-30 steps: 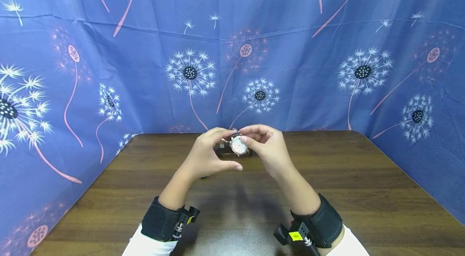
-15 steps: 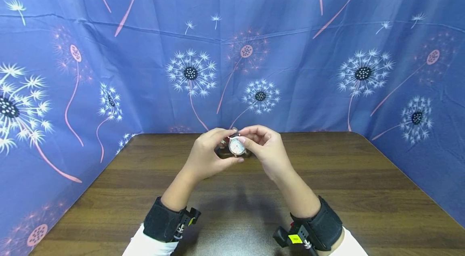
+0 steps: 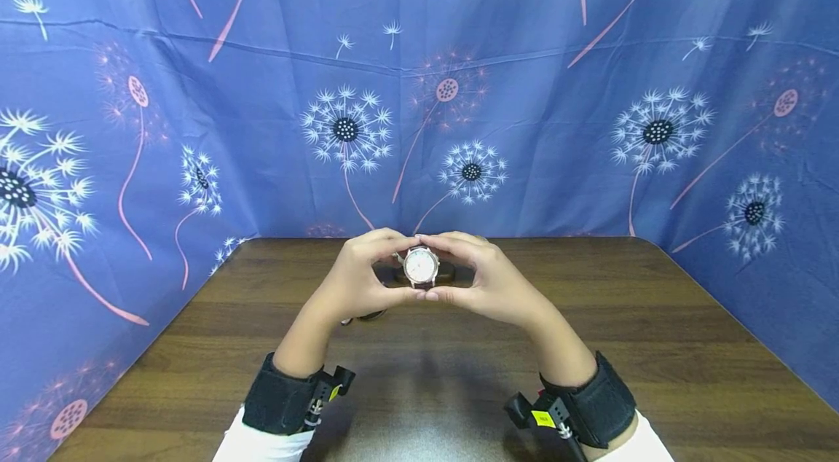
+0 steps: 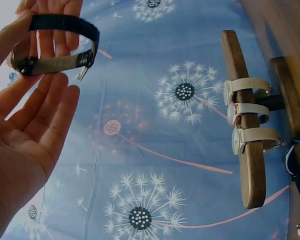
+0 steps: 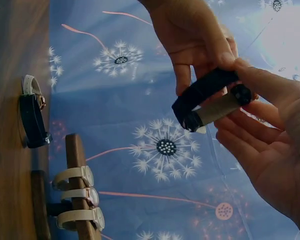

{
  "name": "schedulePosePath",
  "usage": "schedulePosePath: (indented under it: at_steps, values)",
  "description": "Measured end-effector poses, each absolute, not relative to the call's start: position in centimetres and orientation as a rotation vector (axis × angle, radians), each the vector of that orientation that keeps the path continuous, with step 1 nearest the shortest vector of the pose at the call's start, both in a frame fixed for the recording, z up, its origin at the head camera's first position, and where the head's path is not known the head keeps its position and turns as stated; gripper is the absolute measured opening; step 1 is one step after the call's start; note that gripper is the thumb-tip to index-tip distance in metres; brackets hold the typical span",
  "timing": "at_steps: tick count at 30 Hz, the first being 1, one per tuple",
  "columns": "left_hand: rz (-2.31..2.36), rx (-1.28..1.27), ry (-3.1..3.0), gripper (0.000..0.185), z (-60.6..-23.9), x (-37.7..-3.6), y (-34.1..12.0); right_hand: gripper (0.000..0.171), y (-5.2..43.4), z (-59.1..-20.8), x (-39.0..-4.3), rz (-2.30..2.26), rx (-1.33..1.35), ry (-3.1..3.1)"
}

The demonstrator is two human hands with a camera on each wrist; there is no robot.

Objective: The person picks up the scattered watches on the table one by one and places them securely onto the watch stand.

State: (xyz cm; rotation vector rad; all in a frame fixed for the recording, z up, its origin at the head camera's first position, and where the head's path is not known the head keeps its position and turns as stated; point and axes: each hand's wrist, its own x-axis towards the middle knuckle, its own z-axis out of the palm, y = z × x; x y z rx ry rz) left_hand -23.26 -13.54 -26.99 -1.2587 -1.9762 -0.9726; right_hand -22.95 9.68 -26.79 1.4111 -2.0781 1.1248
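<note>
White-dialled watch pinched by half-curled left hand, right hand.

Matt strap, glossy wooden table

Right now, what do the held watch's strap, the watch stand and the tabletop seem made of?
Watch strap: possibly leather, dark and matte outside, paler inside. Watch stand: likely wood, satin brown with darker streaks. Tabletop: wood or wood-look laminate; banded grain, glare suggesting gloss.

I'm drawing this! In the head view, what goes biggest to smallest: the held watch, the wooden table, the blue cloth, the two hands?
1. Blue cloth
2. Wooden table
3. Left hand and right hand: about alike, so unranked
4. Held watch
</note>
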Motion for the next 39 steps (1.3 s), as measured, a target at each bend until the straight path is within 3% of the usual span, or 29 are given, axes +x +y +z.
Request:
schedulePosePath:
  at_steps: [9, 18, 21, 28, 39]
  values:
    - [-1.078, -1.235, -2.002, 0.067, -26.9, -23.1, -13.4, 0.06, 9.6, -27.0, -22.9, 1.347, 1.47, -2.029]
    - [-1.117, -1.235, -2.002, 0.066, -26.9, -23.6, -13.4, 0.055, 10.5, -27.0, -23.7, 1.385, 1.351, -2.084]
    - [-1.149, -1.151, -2.058, 0.059, -27.0, -23.9, -13.9, 0.052, 11.2, -27.1, -24.5, 1.415, 1.288, -2.109]
    - [-1.142, -0.866, -2.273, 0.023, -28.1, -25.9, -15.6, 0.052, 13.4, -28.4, -27.1, 1.532, 1.013, -2.223]
    - [-0.787, -0.684, -2.624, 0.025, -29.1, -30.9, -18.6, 0.052, 17.4, -31.1, -30.8, 1.534, 0.79, -2.24]
